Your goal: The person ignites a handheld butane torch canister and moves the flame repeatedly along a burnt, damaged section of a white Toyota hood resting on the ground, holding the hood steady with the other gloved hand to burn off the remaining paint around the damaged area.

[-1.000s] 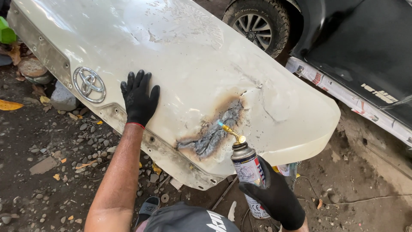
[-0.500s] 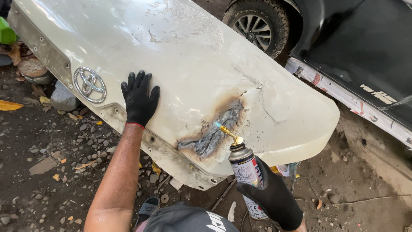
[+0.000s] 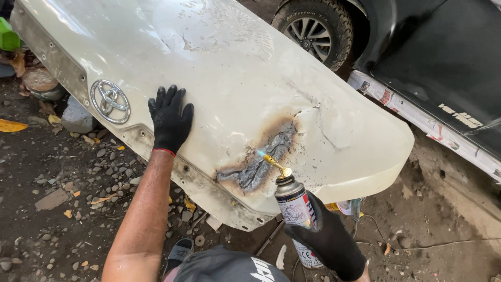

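With the black-gloved right hand gripping the cylindrical gas torch canister and the left hand flat on the cream body panel, lingering flame risks blistering paint beyond the scorched dent.

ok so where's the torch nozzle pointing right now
In the head view the brass torch nozzle sits lower centre-right on the gas canister in the right hand, aimed at the scorched patch of the white panel.

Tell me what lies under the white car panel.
Under the white car panel: gravel ground, a sandal and a thin rod at its lower edge. Everything farther beneath is covered.
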